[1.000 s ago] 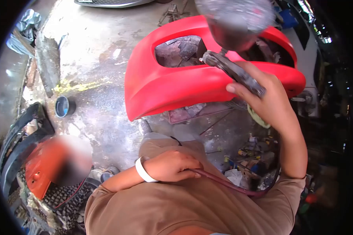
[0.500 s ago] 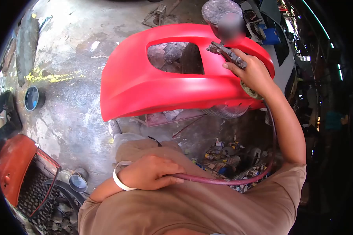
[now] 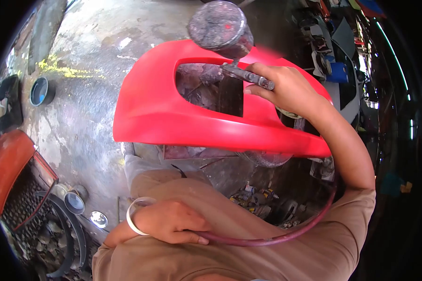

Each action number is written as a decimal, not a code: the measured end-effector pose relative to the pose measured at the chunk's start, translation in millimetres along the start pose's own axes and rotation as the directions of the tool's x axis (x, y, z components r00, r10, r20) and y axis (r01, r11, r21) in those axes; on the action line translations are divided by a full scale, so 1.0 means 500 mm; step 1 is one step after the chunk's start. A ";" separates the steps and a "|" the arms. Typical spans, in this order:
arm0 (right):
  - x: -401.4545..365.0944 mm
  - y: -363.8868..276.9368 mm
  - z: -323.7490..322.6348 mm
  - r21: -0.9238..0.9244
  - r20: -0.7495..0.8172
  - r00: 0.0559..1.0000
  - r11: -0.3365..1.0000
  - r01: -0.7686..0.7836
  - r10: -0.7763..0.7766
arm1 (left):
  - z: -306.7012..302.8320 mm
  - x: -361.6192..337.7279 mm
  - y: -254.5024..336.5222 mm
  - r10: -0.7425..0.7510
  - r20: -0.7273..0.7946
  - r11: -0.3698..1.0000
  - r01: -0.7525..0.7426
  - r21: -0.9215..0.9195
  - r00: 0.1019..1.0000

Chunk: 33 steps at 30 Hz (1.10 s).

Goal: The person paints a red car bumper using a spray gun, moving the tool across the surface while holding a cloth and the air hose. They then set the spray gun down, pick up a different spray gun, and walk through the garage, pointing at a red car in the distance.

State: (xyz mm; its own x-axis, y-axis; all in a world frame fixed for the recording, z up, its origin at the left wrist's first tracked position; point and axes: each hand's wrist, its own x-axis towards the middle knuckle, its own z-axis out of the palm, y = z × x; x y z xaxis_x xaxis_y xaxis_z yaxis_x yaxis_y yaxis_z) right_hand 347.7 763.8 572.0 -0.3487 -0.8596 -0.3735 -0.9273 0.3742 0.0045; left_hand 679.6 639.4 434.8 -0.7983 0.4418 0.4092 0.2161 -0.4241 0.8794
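A spray gun (image 3: 248,76) with a round, paint-stained cup (image 3: 218,25) on top is held in my right hand (image 3: 290,89), above a glossy red car bumper (image 3: 150,107). The gun's nozzle points left, over the bumper's dark opening. My left hand (image 3: 171,221), with a white band at the wrist, is closed round a dark red hose (image 3: 267,241) near my waist. The hose curves right and up beneath my right arm. A round support shows partly under the bumper's lower edge.
On the left floor stand a dark bucket (image 3: 41,91) and a smaller can (image 3: 75,200). An orange-red panel (image 3: 9,164) with black mesh lies at the lower left. Bottles and clutter (image 3: 255,194) sit below the bumper. A blue container (image 3: 337,72) is at the upper right.
My right hand and the spray gun have shifted left across the bumper, and more of the cup shows. The view has turned slightly. My left hand still holds the hose.
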 end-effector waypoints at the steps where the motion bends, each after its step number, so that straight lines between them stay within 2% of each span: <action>1: 0.011 0.000 0.005 0.014 -0.004 0.999 0.999 0.041 -0.041 | 0.001 0.001 -0.002 0.011 -0.010 1.000 -0.011 0.004 1.000; 3: 0.034 0.000 0.012 0.037 -0.016 0.992 0.992 0.122 -0.122 | 0.000 0.005 -0.001 0.038 -0.030 0.999 -0.037 0.017 0.999; 6: 0.055 -0.007 0.013 0.104 0.041 0.987 0.983 0.154 -0.158 | 0.001 0.013 -0.001 0.049 -0.079 0.999 -0.049 0.001 0.996; 10: 0.053 -0.011 0.017 0.090 0.067 0.975 0.975 0.204 -0.210 | 0.005 0.022 -0.004 0.054 -0.100 0.998 -0.055 -0.006 0.994; 13: 0.051 -0.011 0.024 0.068 0.032 0.974 0.973 0.221 -0.223 | 0.005 0.026 -0.003 0.047 -0.097 0.999 -0.048 -0.017 0.994; 16: 0.039 -0.013 0.034 0.052 -0.072 0.979 0.979 0.196 -0.192 | 0.000 0.024 -0.002 0.019 -0.067 1.000 -0.019 -0.002 0.998; 21: -0.003 -0.026 0.026 0.063 -0.070 0.997 0.997 0.039 -0.035 | -0.010 0.018 -0.005 0.035 -0.070 0.999 -0.036 -0.016 0.997; 25: -0.064 -0.047 0.015 0.096 -0.041 0.980 0.977 -0.189 0.193 | -0.029 0.002 -0.005 -0.133 0.033 0.990 0.134 -0.034 0.991; 28: -0.121 -0.065 0.031 0.162 -0.159 0.948 0.954 -0.251 0.276 | -0.044 -0.015 -0.008 -0.220 0.085 0.972 0.226 -0.062 0.972; 30: -0.155 -0.090 0.040 0.258 -0.182 0.879 0.884 -0.390 0.441 | -0.054 -0.031 -0.013 -0.282 0.120 0.955 0.290 -0.062 0.952; 33: -0.208 -0.132 0.052 0.410 -0.219 0.721 0.733 -0.543 0.657 | -0.075 -0.065 -0.027 -0.359 0.158 0.932 0.363 0.005 0.920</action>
State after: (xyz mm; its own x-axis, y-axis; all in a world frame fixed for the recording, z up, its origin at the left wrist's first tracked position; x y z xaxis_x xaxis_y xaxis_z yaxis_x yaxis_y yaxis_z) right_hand 448.5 837.6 586.4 -0.8908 -0.4500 -0.0630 -0.4342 0.8839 -0.1740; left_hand 681.3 601.2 400.3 -0.7229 0.6838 0.0993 -0.0852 -0.2309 0.9692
